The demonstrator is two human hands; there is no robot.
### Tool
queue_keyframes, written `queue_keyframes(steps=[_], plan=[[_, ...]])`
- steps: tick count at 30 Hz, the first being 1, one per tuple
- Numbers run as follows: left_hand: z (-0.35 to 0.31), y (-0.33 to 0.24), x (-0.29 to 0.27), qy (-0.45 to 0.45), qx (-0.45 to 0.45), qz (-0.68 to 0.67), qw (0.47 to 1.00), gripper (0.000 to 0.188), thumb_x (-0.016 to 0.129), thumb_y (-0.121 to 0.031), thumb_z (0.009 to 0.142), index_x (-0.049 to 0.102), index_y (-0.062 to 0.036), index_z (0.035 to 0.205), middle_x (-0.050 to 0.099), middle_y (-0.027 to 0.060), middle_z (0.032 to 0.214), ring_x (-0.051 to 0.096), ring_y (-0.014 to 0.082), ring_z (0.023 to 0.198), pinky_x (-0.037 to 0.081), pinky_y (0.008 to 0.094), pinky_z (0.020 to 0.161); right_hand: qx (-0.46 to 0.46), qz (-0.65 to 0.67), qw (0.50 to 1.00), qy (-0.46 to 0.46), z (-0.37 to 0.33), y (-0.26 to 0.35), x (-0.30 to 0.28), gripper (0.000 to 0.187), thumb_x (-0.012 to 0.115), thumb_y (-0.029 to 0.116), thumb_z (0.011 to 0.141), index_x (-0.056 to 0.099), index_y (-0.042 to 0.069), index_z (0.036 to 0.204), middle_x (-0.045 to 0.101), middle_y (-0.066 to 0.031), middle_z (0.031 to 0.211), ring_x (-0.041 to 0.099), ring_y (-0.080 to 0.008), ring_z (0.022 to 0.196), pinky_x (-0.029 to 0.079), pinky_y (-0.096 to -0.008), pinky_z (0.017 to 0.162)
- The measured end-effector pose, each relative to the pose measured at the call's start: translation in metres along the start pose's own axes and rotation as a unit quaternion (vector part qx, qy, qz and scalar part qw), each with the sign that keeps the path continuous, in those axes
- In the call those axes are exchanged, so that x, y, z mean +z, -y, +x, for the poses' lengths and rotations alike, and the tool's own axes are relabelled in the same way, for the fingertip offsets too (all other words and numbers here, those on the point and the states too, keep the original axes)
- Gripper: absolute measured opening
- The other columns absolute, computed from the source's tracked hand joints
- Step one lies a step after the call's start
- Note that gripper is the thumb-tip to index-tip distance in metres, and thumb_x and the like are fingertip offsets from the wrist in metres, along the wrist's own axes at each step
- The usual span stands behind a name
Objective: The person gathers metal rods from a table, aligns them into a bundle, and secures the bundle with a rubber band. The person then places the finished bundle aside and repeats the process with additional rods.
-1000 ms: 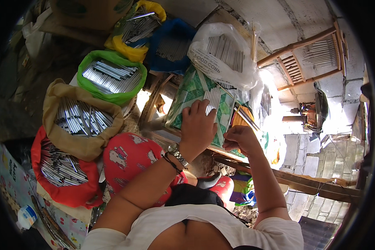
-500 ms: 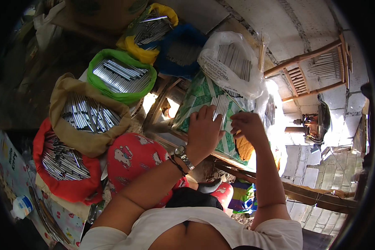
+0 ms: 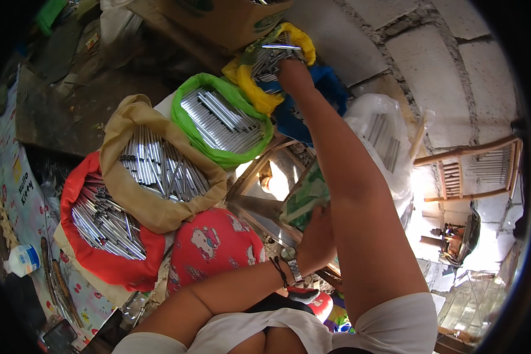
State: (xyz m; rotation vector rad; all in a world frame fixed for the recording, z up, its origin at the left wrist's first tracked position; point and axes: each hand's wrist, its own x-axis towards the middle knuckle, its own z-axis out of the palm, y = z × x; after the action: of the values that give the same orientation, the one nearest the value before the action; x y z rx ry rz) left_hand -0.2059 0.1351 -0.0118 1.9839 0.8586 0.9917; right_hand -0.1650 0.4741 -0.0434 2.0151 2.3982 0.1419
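My right hand [image 3: 292, 74] reaches far forward into the yellow bag [image 3: 304, 40], over a jumble of thin silver metal tubes [image 3: 265, 66]. Its fingers are hidden among the tubes, so what they grip does not show. My left hand [image 3: 315, 239], with a watch [image 3: 290, 259] on the wrist, is beside the green patterned surface [image 3: 307, 197]. My right forearm covers its fingers. Left of the yellow bag stands a green bag [image 3: 187, 97] of neatly laid tubes. A dark blue bag [image 3: 330, 88] sits partly behind my right forearm.
A tan bag [image 3: 115, 159] and a red bag [image 3: 82, 242], both full of tubes, stand at left. A clear plastic bag [image 3: 366, 112] of tubes is right of my arm. Further right are a wooden rack [image 3: 472, 153] and a block wall [image 3: 430, 65]. A white bottle [image 3: 22, 260] lies far left.
My right hand has moved from the green surface up and left to the yellow bag. My left hand has shifted down and right, away from the tubes lying there. The view has shifted too.
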Motion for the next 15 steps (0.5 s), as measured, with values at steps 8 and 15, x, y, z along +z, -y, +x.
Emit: queue_keyframes(steps=[8, 15], plan=[[-0.014, 0.0, 0.005, -0.065, -0.076, -0.249, 0.963, 0.041, 0.055, -0.022, 0.089, 0.053, -0.0008, 0.124, 0.053, 0.0186, 0.125, 0.046, 0.0344, 0.121, 0.037, 0.0461, 0.095, -0.14, -0.092, 0.984, -0.063, 0.017, 0.003, 0.048, 0.015, 0.056, 0.007, 0.082, 0.066, 0.005, 0.093, 0.062, -0.0158, 0.104, 0.066, -0.0321, 0.094, 0.057, -0.0414, 0.078], [0.008, -0.005, -0.009, 0.031, 0.007, 0.118, 0.993, 0.046, 0.066, -0.029, 0.08, 0.058, -0.0055, 0.119, 0.052, 0.015, 0.128, 0.045, 0.0285, 0.121, 0.035, 0.0439, 0.093, -0.109, 0.035, 0.935, -0.335, -0.01, 0.011, -0.052, 0.012, 0.059, 0.008, 0.083, 0.068, 0.003, 0.089, 0.067, -0.0081, 0.08, 0.068, -0.0245, 0.07, 0.055, -0.0366, 0.059]])
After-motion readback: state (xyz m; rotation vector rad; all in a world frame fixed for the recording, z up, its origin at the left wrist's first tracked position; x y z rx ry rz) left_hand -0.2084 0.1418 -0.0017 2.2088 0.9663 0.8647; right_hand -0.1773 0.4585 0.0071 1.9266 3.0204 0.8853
